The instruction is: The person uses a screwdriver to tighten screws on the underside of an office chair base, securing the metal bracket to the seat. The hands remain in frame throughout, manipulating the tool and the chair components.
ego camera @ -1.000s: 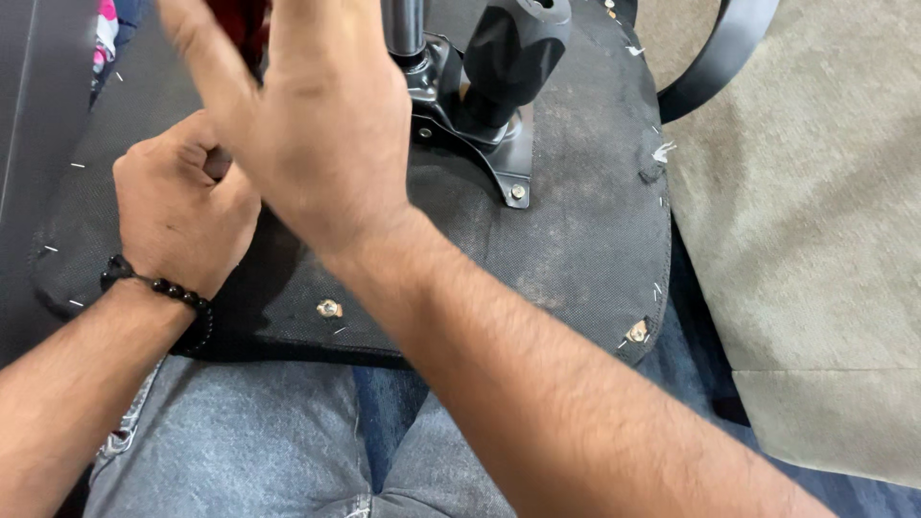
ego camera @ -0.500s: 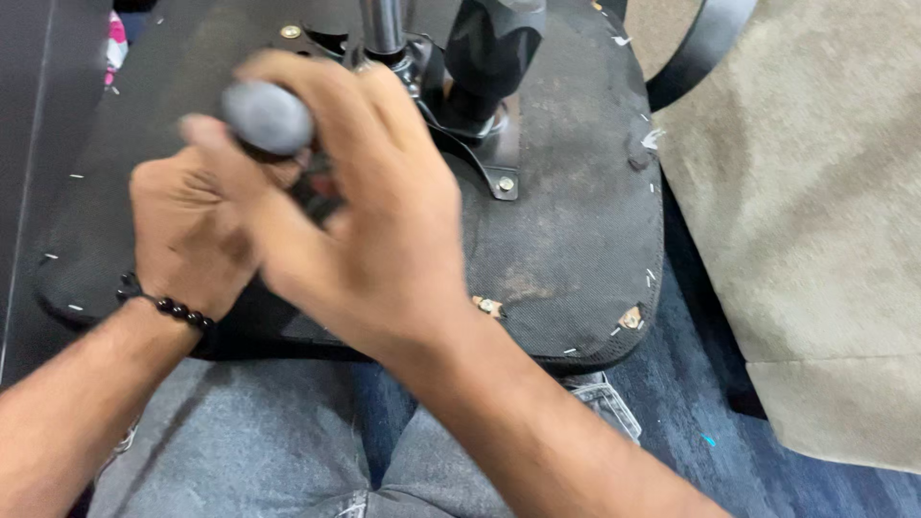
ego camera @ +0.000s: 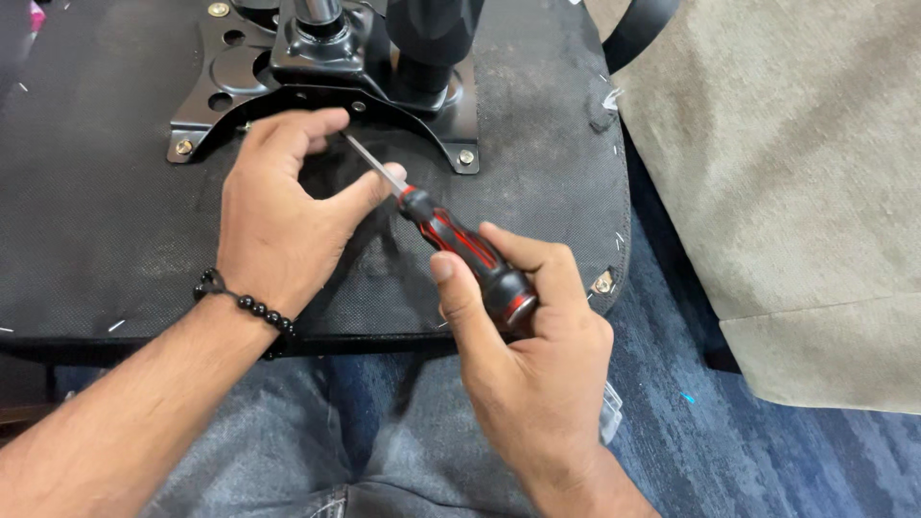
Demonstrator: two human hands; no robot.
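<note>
My right hand (ego camera: 537,355) grips the red and black handle of a screwdriver (ego camera: 460,249), whose thin metal shaft points up and left. My left hand (ego camera: 283,216), with a black bead bracelet at the wrist, steadies that shaft between thumb and forefinger. The tip sits near the curved edge of a black metal bracket (ego camera: 288,91) screwed to the underside of an upturned chair seat (ego camera: 96,221) covered in black fabric. The seat rests on my lap.
A chrome column (ego camera: 317,11) and a black lever knob (ego camera: 432,43) rise from the bracket. Screws (ego camera: 467,156) show at the bracket's corners. A beige fabric cushion (ego camera: 796,192) lies at the right on a blue carpet (ego camera: 767,460).
The view has shifted, showing more of the bracket. My right hand has dropped back toward me with the screwdriver, and my left hand has opened from a fist to pinch the shaft.
</note>
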